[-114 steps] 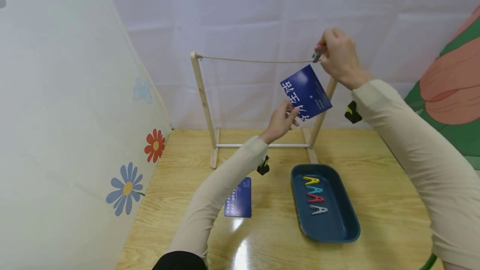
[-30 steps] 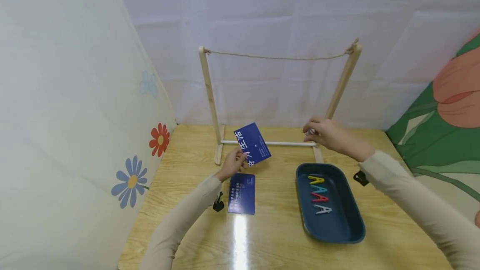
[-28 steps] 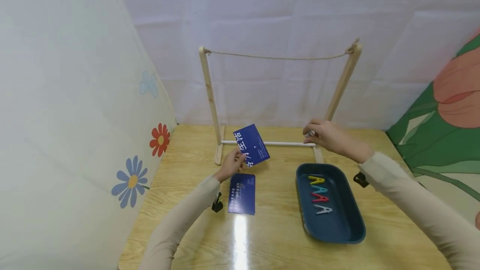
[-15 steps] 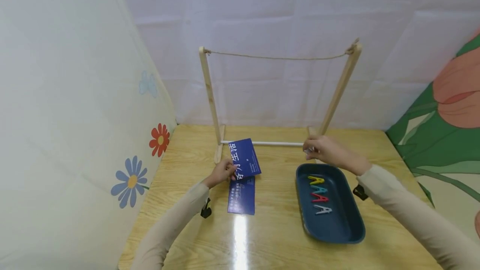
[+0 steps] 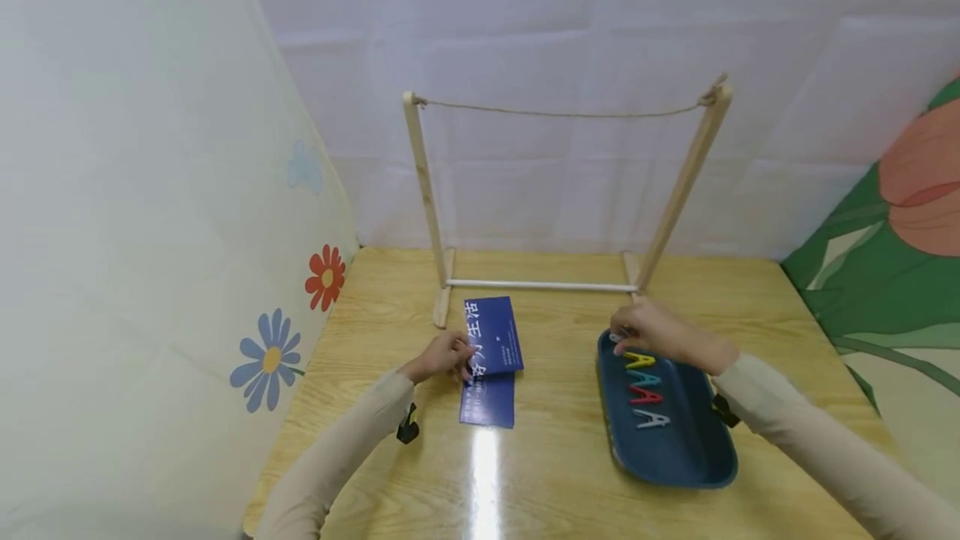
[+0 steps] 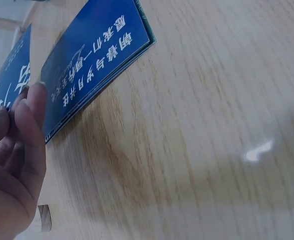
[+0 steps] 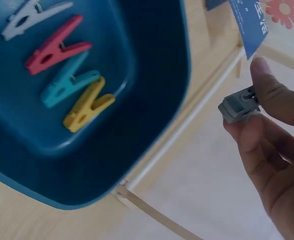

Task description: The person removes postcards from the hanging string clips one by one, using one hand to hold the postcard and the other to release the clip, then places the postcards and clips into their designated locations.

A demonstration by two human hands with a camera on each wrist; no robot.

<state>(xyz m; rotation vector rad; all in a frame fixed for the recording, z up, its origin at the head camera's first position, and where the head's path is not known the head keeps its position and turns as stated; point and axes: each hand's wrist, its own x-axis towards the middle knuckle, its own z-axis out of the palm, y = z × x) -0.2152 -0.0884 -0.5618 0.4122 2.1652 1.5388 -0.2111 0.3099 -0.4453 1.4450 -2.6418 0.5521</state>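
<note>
My left hand (image 5: 442, 357) pinches a blue card (image 5: 491, 335) by its left edge, low over a second blue card (image 5: 488, 399) that lies flat on the wooden table (image 5: 555, 457). In the left wrist view the lying card (image 6: 94, 65) is beside my fingers (image 6: 29, 120). My right hand (image 5: 648, 332) holds a grey clothespin (image 7: 238, 106) at the far rim of the dark blue tray (image 5: 697, 452). The tray (image 7: 152, 55) holds a yellow pin (image 7: 88, 106), a teal pin (image 7: 68, 84), a red pin (image 7: 54, 47) and a white pin (image 7: 29, 15).
A wooden frame (image 5: 423, 190) with a bare string (image 5: 562, 113) across its top stands at the back of the table. White cloth hangs behind, a flowered panel (image 5: 150, 232) closes the left side and a green and pink panel (image 5: 892, 240) the right.
The card and the grey pin came off the string at the frame's right end. Both hands have since come down, the left with the card over the lying card, the right to the tray.
</note>
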